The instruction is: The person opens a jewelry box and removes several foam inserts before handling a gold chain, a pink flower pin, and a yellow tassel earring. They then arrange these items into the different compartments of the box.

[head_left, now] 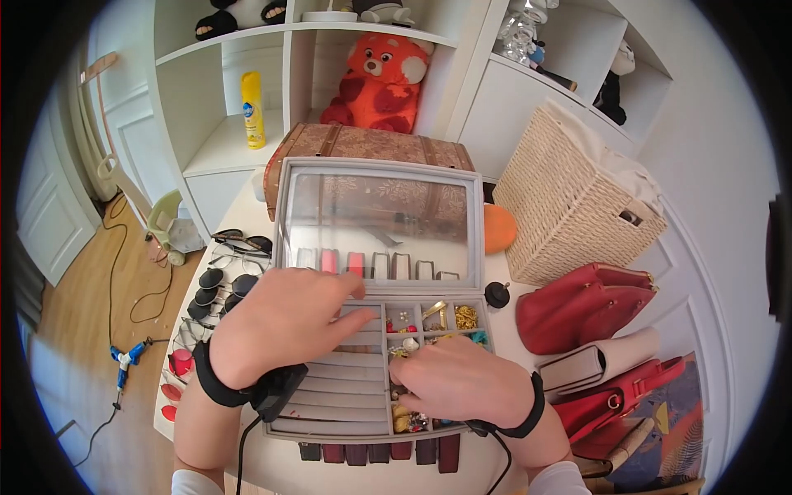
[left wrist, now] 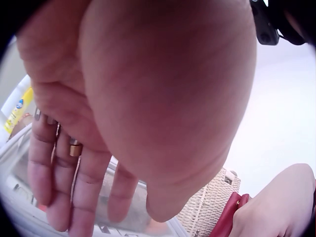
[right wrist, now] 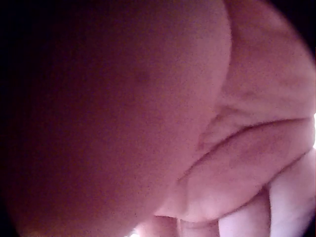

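Head view: we note the left hand lying flat, fingers straight, on the ring rows of the jewellery box, holding nothing. The right hand covers the small compartments beside it; we cannot tell its grip.

Left wrist view: straight fingers, a ring between them.

Right wrist view: only palm, grip unclear

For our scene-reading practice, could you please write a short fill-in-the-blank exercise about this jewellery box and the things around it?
1. The lid of the jewellery box stands ____.
2. The left hand reaches over the box's ring rolls, its fingers ____.
3. The plush toy on the shelf is ____ in colour.
4. Right of the box stands a woven ____.

Missing words: open; straight; red; basket
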`<action>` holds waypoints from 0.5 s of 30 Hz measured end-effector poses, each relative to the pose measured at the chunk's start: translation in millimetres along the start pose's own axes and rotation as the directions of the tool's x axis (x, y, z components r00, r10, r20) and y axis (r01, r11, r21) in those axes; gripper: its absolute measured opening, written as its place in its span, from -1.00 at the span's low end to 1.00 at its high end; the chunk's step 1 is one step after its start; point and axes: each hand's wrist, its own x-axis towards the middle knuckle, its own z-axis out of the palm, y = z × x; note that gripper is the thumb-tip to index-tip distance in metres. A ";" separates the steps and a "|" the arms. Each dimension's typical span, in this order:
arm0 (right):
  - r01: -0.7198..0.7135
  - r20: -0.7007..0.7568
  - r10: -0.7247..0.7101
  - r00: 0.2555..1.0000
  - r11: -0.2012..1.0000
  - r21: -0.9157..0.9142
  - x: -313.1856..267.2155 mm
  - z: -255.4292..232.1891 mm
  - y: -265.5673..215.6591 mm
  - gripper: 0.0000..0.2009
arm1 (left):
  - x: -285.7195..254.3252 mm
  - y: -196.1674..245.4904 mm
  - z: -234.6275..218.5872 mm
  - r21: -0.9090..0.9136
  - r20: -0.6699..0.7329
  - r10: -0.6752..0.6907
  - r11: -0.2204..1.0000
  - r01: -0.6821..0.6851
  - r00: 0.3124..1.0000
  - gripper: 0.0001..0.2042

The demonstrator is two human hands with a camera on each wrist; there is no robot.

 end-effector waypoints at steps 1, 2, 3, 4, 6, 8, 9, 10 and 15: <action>0.015 -0.040 -0.015 0.999 1.000 0.006 -1.6 0.8 2.3 -0.75 | -1.3 -1.1 -1.5 0.001 -0.002 0.001 1.000 -0.001 1.000 -0.74; 0.030 -0.083 -0.029 0.996 1.000 0.006 -2.6 -0.7 4.9 -0.77 | -1.9 -2.2 -3.6 0.022 -0.030 -0.006 1.000 0.007 1.000 -0.74; 0.030 -0.090 -0.030 0.995 1.000 -0.003 -3.4 -4.5 6.5 -0.77 | -2.1 -3.5 -5.6 0.043 -0.060 -0.013 0.999 0.016 0.998 -0.75; -0.050 -0.104 0.050 0.993 0.999 0.006 -4.4 -8.6 7.3 -0.80 | -2.8 -5.2 -6.0 0.046 -0.069 -0.011 0.999 0.014 0.998 -0.75; -0.130 -0.114 0.130 0.985 0.991 0.014 -8.3 -12.6 11.9 -0.83 | -3.8 -7.9 -4.0 0.088 -0.050 0.007 0.996 -0.003 0.999 -0.75; -0.175 -0.417 0.137 0.898 0.983 -0.053 -11.6 -10.4 19.4 -0.83 | -3.7 -8.0 -3.7 0.065 -0.041 0.031 0.997 -0.028 0.999 -0.76; -0.175 -0.412 0.139 0.901 0.983 -0.053 -10.2 -8.8 21.3 -0.83 | -4.1 -7.7 -3.4 0.046 -0.028 0.056 0.997 -0.055 0.998 -0.76; -0.177 -0.402 0.135 0.906 0.982 -0.068 -7.7 -7.7 23.0 -0.83 | -4.6 -6.6 -3.8 0.044 -0.026 0.055 0.998 -0.054 0.998 -0.76; -0.128 -0.295 0.116 0.949 0.991 -0.024 5.9 -1.4 20.5 -0.84 | -11.0 -10.6 -17.1 0.058 -0.084 0.001 0.998 0.004 0.996 -0.78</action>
